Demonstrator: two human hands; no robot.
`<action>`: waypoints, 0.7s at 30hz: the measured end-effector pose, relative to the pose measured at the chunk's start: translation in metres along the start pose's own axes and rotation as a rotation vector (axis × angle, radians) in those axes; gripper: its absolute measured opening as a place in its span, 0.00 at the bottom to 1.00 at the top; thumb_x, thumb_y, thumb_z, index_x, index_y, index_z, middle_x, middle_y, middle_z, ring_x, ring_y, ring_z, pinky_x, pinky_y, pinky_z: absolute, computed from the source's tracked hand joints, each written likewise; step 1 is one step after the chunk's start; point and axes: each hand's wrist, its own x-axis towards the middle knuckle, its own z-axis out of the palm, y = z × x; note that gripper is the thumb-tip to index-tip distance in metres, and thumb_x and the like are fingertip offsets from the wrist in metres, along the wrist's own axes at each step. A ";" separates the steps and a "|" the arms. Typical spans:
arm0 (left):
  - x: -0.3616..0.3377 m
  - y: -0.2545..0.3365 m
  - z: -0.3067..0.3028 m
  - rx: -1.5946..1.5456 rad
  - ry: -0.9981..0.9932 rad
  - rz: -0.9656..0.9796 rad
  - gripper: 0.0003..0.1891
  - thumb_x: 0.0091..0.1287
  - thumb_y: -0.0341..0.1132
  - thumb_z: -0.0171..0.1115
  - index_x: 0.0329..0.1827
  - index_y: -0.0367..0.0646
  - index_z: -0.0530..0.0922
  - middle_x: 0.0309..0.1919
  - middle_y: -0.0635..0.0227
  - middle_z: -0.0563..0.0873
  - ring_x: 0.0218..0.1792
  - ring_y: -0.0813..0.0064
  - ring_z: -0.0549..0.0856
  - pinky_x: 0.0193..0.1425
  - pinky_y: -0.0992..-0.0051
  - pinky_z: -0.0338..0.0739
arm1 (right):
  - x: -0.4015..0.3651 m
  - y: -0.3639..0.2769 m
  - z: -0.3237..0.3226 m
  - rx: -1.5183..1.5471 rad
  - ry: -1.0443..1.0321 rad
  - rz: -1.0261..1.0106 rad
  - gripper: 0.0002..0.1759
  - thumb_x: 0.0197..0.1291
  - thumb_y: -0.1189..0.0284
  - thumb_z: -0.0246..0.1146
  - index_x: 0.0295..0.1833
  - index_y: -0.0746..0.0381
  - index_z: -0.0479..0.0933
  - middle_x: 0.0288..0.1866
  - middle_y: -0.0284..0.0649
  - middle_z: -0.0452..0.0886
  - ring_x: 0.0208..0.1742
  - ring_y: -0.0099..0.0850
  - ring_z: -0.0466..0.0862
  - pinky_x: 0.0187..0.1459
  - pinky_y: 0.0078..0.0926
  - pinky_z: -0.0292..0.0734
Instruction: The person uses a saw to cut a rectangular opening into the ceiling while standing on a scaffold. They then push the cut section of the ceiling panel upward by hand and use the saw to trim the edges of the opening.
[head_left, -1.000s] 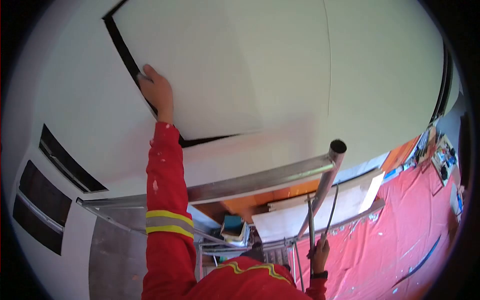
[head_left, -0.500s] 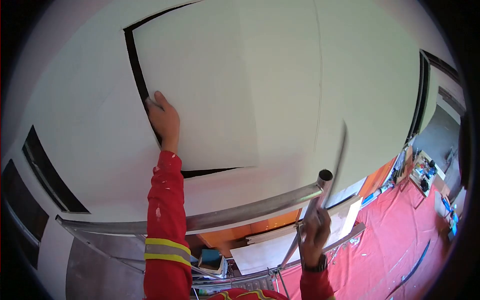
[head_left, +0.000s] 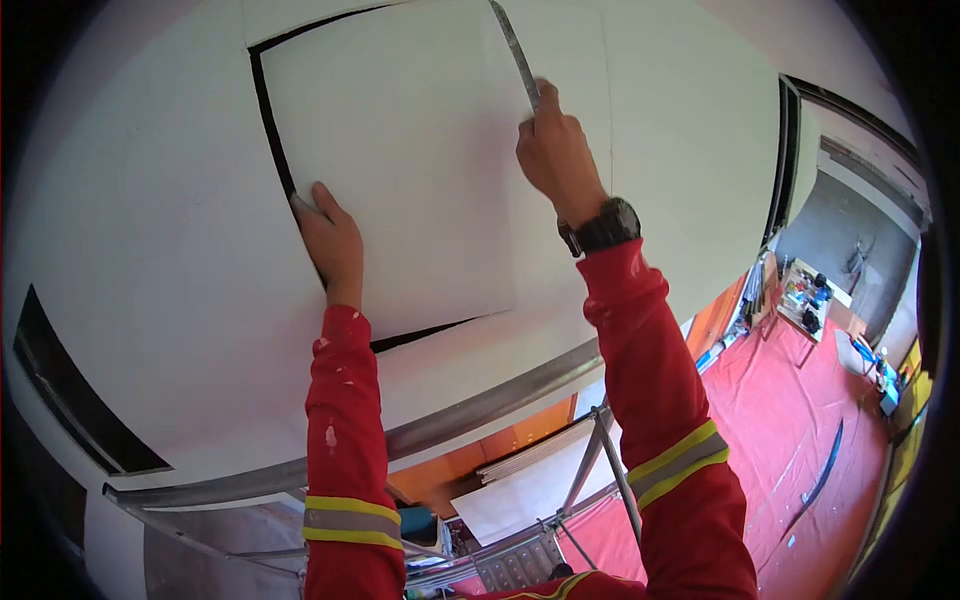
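A pale flat panel [head_left: 420, 190] fills the upper middle of the view, with a dark cut slot [head_left: 267, 115] along its left side and parts of its top and bottom edges. My left hand [head_left: 333, 245] grips the panel's left edge, thumb on the face and fingers hooked into the slot, their tips hidden. Up at the panel's right side, my right hand [head_left: 560, 160] is closed around a long, narrow, saw-like blade [head_left: 516, 50]. The blade points up and left against the pale surface. Its handle is hidden in my fist.
A metal scaffold rail [head_left: 480, 400] runs below the panel, with thinner struts [head_left: 612, 460] beneath. Lower down lie white boards [head_left: 520, 490]. A red sheet [head_left: 770, 440] covers the floor at right, near a cluttered table [head_left: 805, 295]. Other dark openings [head_left: 75, 400] are at left.
My right hand has risen from beside the rail's end to the panel's right side, bringing the blade up with it. My left hand keeps its hold on the panel edge.
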 end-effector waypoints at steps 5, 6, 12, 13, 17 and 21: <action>0.000 -0.002 0.001 -0.113 -0.097 -0.109 0.31 0.79 0.46 0.46 0.62 0.17 0.68 0.59 0.28 0.75 0.62 0.37 0.75 0.71 0.58 0.65 | 0.022 -0.026 -0.022 -0.172 -0.076 0.054 0.19 0.66 0.73 0.52 0.62 0.61 0.65 0.35 0.59 0.83 0.38 0.62 0.83 0.39 0.57 0.79; 0.002 -0.001 0.000 -0.146 -0.134 -0.141 0.31 0.78 0.46 0.47 0.63 0.17 0.67 0.60 0.27 0.75 0.62 0.36 0.75 0.72 0.58 0.65 | 0.025 -0.027 -0.025 -0.159 -0.093 0.070 0.19 0.64 0.74 0.52 0.61 0.62 0.66 0.36 0.59 0.83 0.39 0.62 0.84 0.40 0.58 0.78; -0.013 -0.005 0.005 0.129 -0.050 0.085 0.31 0.75 0.41 0.51 0.71 0.21 0.60 0.70 0.32 0.65 0.72 0.42 0.66 0.77 0.56 0.58 | 0.026 -0.003 -0.012 -0.184 -0.065 -0.019 0.18 0.62 0.77 0.51 0.59 0.64 0.64 0.42 0.60 0.83 0.44 0.62 0.83 0.44 0.56 0.79; -0.014 -0.002 0.001 0.155 -0.063 0.164 0.31 0.75 0.40 0.51 0.71 0.22 0.61 0.71 0.33 0.63 0.73 0.41 0.64 0.77 0.54 0.57 | 0.026 0.004 -0.008 -0.163 -0.076 -0.004 0.18 0.63 0.77 0.51 0.59 0.63 0.64 0.42 0.60 0.83 0.44 0.62 0.83 0.43 0.56 0.79; -0.022 0.006 -0.020 0.222 -0.153 0.458 0.31 0.72 0.38 0.53 0.72 0.25 0.61 0.75 0.36 0.55 0.76 0.37 0.56 0.78 0.47 0.52 | 0.020 0.027 0.005 -0.101 -0.106 0.055 0.17 0.65 0.75 0.50 0.59 0.63 0.63 0.39 0.61 0.83 0.42 0.63 0.82 0.43 0.58 0.78; -0.046 0.013 -0.039 0.179 -0.349 0.604 0.30 0.71 0.35 0.54 0.71 0.25 0.62 0.76 0.38 0.54 0.77 0.37 0.52 0.79 0.46 0.49 | 0.006 0.039 0.009 0.022 -0.106 0.056 0.18 0.69 0.71 0.50 0.63 0.61 0.63 0.37 0.62 0.83 0.41 0.65 0.82 0.41 0.60 0.76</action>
